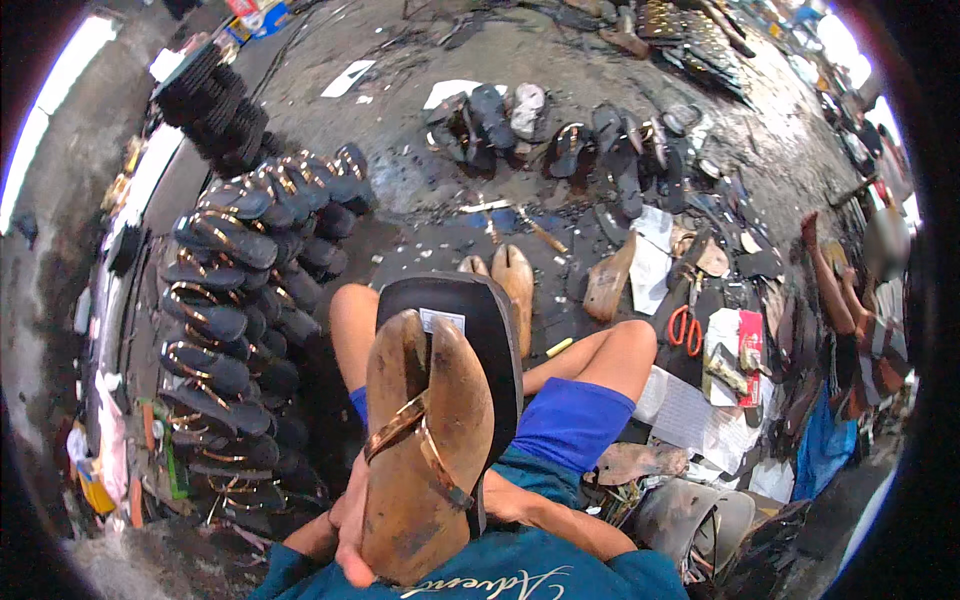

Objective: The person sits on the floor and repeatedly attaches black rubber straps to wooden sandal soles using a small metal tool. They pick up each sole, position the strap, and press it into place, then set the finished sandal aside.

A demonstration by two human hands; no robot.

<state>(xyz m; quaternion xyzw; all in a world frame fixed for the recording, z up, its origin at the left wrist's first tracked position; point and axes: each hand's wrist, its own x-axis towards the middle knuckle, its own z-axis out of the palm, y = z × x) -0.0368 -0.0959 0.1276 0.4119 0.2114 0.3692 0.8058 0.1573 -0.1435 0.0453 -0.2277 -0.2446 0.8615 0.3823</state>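
Note:
A brown wooden shoe last [400, 500] stands close in front of my chest, its split toe end pointing away. Copper-coloured straps [438, 462] form a V across it. My left hand [352, 515] is closed round the heel end, thumb at the near edge. Behind the last is a broad black sole [475, 300] with rounded corners and a small white label [441, 320]. My right hand [503, 502] is at the near right edge of the sole; its fingers are hidden behind it.
Rows of black sandals with gold straps [215, 318] line the left floor. Wooden lasts [513, 290] lie ahead, another [610, 278] to their right. Orange-handled scissors [685, 330], papers [700, 425] and a grey container [690, 515] are at right. Another person's legs [830, 280] show far right.

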